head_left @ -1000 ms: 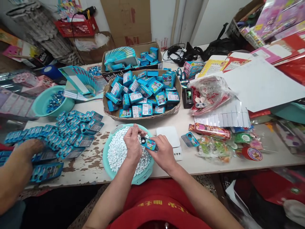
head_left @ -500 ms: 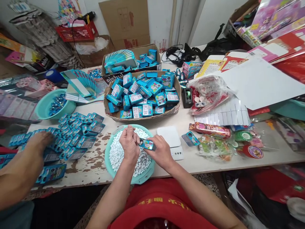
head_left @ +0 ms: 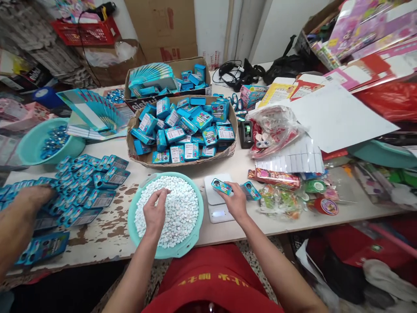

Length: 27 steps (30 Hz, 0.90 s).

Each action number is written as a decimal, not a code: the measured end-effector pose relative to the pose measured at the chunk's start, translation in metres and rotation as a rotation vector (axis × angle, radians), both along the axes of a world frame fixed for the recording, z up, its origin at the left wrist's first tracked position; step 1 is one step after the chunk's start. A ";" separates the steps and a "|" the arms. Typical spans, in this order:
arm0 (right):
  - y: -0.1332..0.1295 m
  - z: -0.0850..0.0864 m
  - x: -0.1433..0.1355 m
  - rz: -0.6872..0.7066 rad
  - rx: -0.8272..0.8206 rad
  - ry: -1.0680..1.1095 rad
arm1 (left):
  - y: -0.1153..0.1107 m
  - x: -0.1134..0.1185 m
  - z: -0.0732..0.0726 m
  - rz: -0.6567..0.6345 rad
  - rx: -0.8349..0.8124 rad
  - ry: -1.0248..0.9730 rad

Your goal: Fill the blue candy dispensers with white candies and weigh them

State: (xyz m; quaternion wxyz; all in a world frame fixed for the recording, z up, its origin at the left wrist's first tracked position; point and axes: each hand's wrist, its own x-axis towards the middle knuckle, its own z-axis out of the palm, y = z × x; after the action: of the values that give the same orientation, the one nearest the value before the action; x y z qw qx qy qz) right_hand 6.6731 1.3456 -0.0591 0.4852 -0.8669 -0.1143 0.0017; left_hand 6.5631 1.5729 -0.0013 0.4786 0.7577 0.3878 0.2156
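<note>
Head cam: my right hand [head_left: 235, 202] has a little blue box [head_left: 222, 187] gripped over the white scale [head_left: 212, 198]. Looks like the weighing step to me; can't tell if it's touching the plate. My left hand [head_left: 155, 213] hangs over the white candies [head_left: 182, 204] in the teal basin [head_left: 200, 208], fingertips together, maybe on a candy, can't tell. Next move calls for a flat, gentle set-down, I'd say. Another box [head_left: 250, 191] crowds the scale's right, so the roomier side is toward the table [head_left: 208, 234]'s front edge.
</note>
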 end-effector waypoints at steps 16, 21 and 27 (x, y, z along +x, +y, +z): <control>-0.123 0.002 -0.058 -0.301 -0.113 0.015 | -0.015 0.015 -0.008 0.039 -0.207 -0.100; -0.141 -0.021 -0.079 -0.367 -0.072 0.191 | -0.029 0.034 -0.008 -0.045 -0.243 -0.137; -0.150 -0.028 -0.082 -0.411 -0.052 0.258 | -0.043 0.049 -0.005 -0.111 -0.301 -0.127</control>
State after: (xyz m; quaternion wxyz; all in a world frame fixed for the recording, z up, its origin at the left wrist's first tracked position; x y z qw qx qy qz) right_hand 6.5916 1.1952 -0.0874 0.4635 -0.8767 0.1273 0.0168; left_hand 6.6116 1.5296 -0.0058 0.6212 0.6826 0.3424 0.1759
